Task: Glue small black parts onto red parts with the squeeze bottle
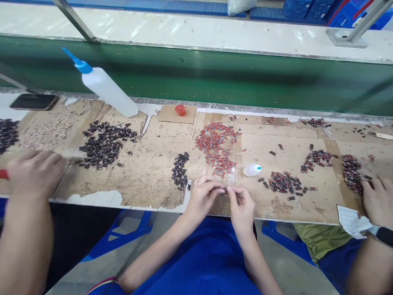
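My left hand and my right hand meet above the near edge of the cardboard, fingertips pinched together. Between them is a small dark part, too small to make out well. Just beyond lies a pile of small red-and-silver parts. Left of my hands sits a pile of small black parts. To the right are a small white bottle with a blue tip and a heap of black-and-red pieces.
A large white squeeze bottle leans at the back left, near a red cap. A phone lies far left. Co-workers' hands are at both sides. Behind the table runs a green belt.
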A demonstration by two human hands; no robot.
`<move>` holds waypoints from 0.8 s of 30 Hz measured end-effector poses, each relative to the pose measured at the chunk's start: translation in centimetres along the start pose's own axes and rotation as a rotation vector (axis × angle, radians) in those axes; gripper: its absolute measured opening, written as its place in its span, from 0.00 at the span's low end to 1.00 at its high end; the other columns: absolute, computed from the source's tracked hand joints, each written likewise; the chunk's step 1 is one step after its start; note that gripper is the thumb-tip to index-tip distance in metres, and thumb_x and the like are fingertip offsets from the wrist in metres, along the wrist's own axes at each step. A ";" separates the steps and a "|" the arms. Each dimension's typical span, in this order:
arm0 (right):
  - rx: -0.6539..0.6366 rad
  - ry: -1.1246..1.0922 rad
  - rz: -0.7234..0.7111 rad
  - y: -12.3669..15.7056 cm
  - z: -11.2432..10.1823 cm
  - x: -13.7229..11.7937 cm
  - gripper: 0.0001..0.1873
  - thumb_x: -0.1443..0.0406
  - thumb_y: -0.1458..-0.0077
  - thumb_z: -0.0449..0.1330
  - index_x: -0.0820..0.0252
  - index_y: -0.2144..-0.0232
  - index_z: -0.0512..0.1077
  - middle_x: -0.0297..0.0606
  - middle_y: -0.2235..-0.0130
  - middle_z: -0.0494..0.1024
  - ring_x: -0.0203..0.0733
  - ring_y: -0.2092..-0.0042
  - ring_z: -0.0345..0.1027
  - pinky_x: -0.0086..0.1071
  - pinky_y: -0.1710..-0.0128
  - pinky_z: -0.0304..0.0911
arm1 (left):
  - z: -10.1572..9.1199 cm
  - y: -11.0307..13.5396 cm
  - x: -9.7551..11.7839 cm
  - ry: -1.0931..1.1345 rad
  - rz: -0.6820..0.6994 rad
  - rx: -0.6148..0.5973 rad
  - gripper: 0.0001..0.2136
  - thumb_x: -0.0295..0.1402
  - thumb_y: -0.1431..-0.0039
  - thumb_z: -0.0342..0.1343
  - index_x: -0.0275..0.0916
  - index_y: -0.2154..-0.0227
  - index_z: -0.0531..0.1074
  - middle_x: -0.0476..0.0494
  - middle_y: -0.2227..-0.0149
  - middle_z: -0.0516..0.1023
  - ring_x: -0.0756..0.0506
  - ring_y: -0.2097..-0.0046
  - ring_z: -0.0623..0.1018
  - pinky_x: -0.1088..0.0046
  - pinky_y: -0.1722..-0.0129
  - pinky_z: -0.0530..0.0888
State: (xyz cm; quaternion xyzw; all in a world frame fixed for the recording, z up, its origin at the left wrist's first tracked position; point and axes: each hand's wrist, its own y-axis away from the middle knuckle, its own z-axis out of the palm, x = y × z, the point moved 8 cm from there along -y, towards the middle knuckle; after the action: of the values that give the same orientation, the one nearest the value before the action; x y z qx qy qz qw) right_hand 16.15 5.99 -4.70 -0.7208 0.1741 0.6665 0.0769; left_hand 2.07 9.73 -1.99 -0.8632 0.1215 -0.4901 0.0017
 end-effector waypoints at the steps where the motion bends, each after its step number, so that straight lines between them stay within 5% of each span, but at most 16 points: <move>1: 0.022 -0.012 -0.016 0.1 0.0 -0.2 0.15 0.54 0.46 0.62 0.60 0.72 0.72 0.39 0.71 0.80 0.40 0.69 0.77 0.32 0.66 0.73 | -0.1 0.0 0.0 0.061 -0.014 0.003 0.05 0.31 0.41 0.59 0.41 0.70 0.79 0.45 0.68 0.80 0.45 0.62 0.78 0.65 0.57 0.71; 9: 0.124 0.055 -0.147 0.5 -0.8 -1.4 0.11 0.58 0.47 0.63 0.60 0.72 0.74 0.40 0.70 0.81 0.41 0.67 0.77 0.33 0.63 0.73 | -0.1 -0.3 0.2 0.382 -0.102 -0.010 0.03 0.31 0.46 0.62 0.40 0.70 0.80 0.44 0.67 0.80 0.46 0.61 0.78 0.70 0.59 0.76; 19: 0.088 0.115 -0.198 0.5 -1.2 -1.6 0.09 0.60 0.46 0.63 0.60 0.72 0.76 0.41 0.69 0.82 0.43 0.66 0.77 0.35 0.62 0.74 | 0.5 -0.1 0.1 0.376 -0.155 0.012 0.03 0.28 0.49 0.60 0.38 0.71 0.77 0.44 0.68 0.78 0.46 0.63 0.78 0.70 0.60 0.75; 24: 0.063 0.049 -0.151 0.5 -2.6 -2.1 0.08 0.61 0.49 0.64 0.60 0.69 0.77 0.41 0.68 0.82 0.43 0.67 0.78 0.35 0.65 0.75 | 1.4 -0.3 1.2 0.384 -0.085 -0.119 0.05 0.32 0.43 0.58 0.39 0.65 0.75 0.43 0.65 0.80 0.44 0.58 0.78 0.66 0.55 0.73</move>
State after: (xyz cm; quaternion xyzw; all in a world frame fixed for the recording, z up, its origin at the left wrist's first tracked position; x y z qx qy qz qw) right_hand 18.28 5.00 -2.31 -0.7454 0.1418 0.6350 0.1453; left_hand 3.89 9.59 -1.69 -0.7568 0.1119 -0.6373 -0.0931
